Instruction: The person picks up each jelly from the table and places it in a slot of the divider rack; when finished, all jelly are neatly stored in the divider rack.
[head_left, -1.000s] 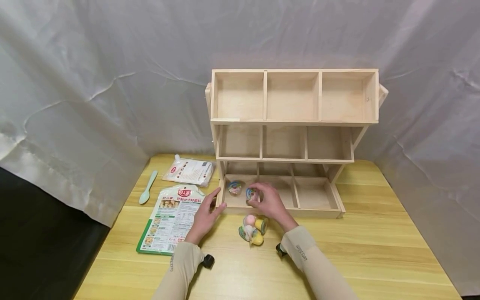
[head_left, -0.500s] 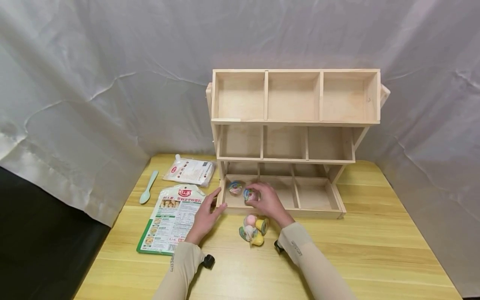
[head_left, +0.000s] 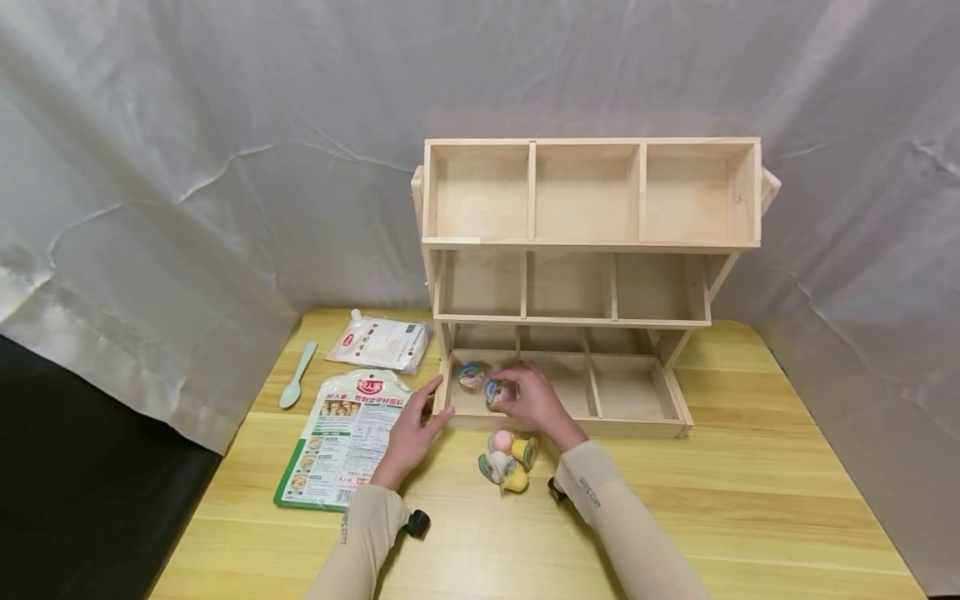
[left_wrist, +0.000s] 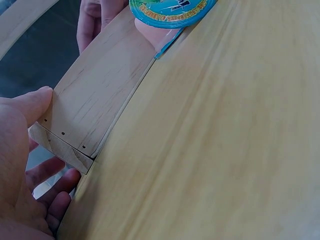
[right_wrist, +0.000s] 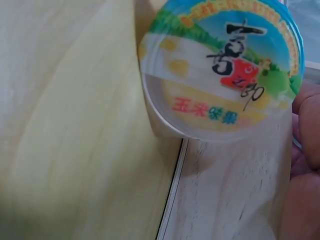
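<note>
My right hand (head_left: 538, 406) reaches into the bottom-left compartment of a wooden three-tier rack (head_left: 570, 427) and pinches a small jelly cup (head_left: 495, 393) with a blue printed lid. A second jelly cup (head_left: 471, 376) sits just left of it in that compartment. My left hand (head_left: 409, 435) grips the rack's lower left corner, thumb (left_wrist: 37, 102) on the front board, fingers around the side. On the table before the rack lies a cluster of jelly cups, pink, white and yellow; a yellow one (head_left: 514, 478) is nearest. In the right wrist view a printed cup lid (right_wrist: 220, 70) fills the top; the held cup is hidden there.
Left of the rack lie a green-and-white food pouch (head_left: 337, 450), a clear-wrapped white packet (head_left: 382, 342) and a pale green spoon (head_left: 298, 373). The upper tiers (head_left: 591, 244) overhang the bottom tray. Grey curtain (head_left: 225, 208) surrounds the wooden table (head_left: 750, 500).
My right hand has shifted slightly left with the pinched jelly cup, bringing it closer to the other cup in the compartment. My left hand stays at the rack's corner.
</note>
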